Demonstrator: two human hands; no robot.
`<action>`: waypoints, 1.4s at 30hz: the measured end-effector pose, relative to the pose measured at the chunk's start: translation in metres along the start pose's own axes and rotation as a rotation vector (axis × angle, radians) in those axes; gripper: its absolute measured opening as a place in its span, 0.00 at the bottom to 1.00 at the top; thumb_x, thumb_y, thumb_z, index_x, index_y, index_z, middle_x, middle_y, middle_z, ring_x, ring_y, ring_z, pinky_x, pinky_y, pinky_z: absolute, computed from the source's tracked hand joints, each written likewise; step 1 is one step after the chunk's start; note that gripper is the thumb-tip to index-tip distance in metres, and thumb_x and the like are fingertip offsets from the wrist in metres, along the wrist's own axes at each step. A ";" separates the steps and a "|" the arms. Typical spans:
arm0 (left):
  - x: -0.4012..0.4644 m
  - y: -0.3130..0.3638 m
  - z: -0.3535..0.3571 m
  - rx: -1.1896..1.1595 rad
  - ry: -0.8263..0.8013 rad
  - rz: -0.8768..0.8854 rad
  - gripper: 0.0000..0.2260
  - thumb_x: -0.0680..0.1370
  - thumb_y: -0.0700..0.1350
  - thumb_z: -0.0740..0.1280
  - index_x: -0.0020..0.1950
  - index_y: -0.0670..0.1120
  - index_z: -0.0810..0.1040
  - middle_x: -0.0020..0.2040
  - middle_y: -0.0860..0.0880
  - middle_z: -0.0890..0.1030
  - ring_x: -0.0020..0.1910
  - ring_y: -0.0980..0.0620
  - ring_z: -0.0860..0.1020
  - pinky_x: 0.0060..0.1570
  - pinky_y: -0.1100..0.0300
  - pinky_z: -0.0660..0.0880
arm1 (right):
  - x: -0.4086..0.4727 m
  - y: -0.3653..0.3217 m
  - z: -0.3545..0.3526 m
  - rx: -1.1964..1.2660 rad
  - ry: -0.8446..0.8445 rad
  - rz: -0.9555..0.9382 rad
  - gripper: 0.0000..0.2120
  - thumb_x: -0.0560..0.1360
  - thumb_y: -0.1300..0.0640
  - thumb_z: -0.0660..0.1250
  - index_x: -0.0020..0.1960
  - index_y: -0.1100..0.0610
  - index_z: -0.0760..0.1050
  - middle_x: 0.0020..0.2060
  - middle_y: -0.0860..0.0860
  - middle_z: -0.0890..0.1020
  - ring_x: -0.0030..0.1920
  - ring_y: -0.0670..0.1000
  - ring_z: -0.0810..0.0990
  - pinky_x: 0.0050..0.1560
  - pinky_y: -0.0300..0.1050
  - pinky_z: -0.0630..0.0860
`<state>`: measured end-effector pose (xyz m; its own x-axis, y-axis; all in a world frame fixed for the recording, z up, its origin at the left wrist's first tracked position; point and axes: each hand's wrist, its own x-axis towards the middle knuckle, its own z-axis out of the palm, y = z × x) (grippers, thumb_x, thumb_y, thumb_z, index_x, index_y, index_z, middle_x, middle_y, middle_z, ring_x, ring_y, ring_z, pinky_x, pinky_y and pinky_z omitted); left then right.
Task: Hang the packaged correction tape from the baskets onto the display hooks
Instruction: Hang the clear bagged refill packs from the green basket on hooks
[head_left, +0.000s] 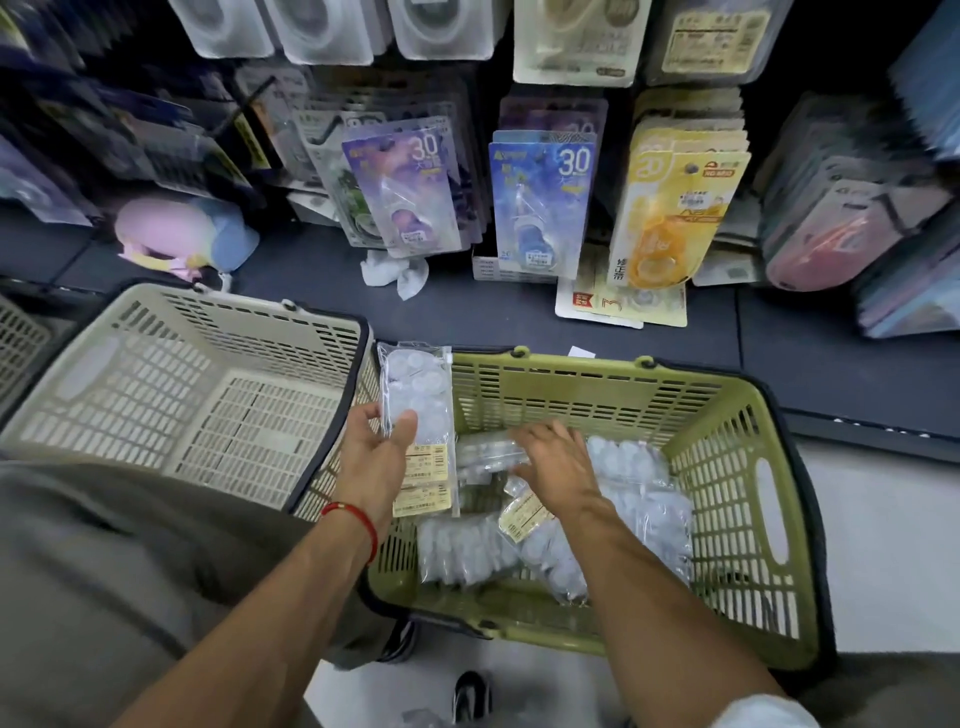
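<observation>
Two baskets: the beige basket (171, 395) to my left shows nothing inside; the green basket (727, 467) in front of me holds the remaining packs (639, 493), so I work from it.
Display hooks: the hanging packages (540, 202) above mark where my stock goes.
My left hand (376, 457): thumb and fingers pinch one correction tape pack (418, 415) upright, ready to hang.
My right hand (553, 462): fingers spread flat on the pile, holding nothing, sorting for another.
</observation>
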<state>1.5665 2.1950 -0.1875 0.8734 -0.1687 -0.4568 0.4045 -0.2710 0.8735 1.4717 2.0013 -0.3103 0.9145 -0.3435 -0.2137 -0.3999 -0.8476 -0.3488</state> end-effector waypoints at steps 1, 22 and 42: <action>0.001 0.000 0.001 0.003 0.005 0.002 0.07 0.83 0.52 0.68 0.55 0.60 0.71 0.56 0.42 0.84 0.58 0.38 0.83 0.59 0.37 0.80 | -0.001 0.001 -0.004 0.005 0.007 -0.002 0.26 0.80 0.45 0.70 0.77 0.45 0.71 0.74 0.46 0.76 0.73 0.53 0.67 0.67 0.52 0.63; -0.044 -0.007 0.058 -0.058 -0.252 -0.027 0.11 0.86 0.47 0.65 0.61 0.63 0.66 0.58 0.44 0.84 0.55 0.39 0.85 0.56 0.35 0.82 | -0.104 -0.011 -0.109 0.882 0.355 0.368 0.10 0.76 0.51 0.77 0.51 0.54 0.79 0.50 0.50 0.85 0.51 0.50 0.83 0.52 0.46 0.80; -0.041 0.008 0.035 -0.312 -0.528 -0.102 0.36 0.66 0.53 0.84 0.68 0.62 0.68 0.61 0.45 0.86 0.57 0.39 0.86 0.54 0.31 0.82 | -0.095 -0.038 -0.128 1.280 0.139 0.300 0.48 0.61 0.50 0.86 0.75 0.42 0.66 0.58 0.49 0.86 0.60 0.50 0.84 0.61 0.52 0.80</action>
<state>1.5240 2.1661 -0.1673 0.6067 -0.6238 -0.4927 0.6088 -0.0340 0.7926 1.4082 2.0146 -0.1599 0.7489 -0.5531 -0.3649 -0.2913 0.2198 -0.9310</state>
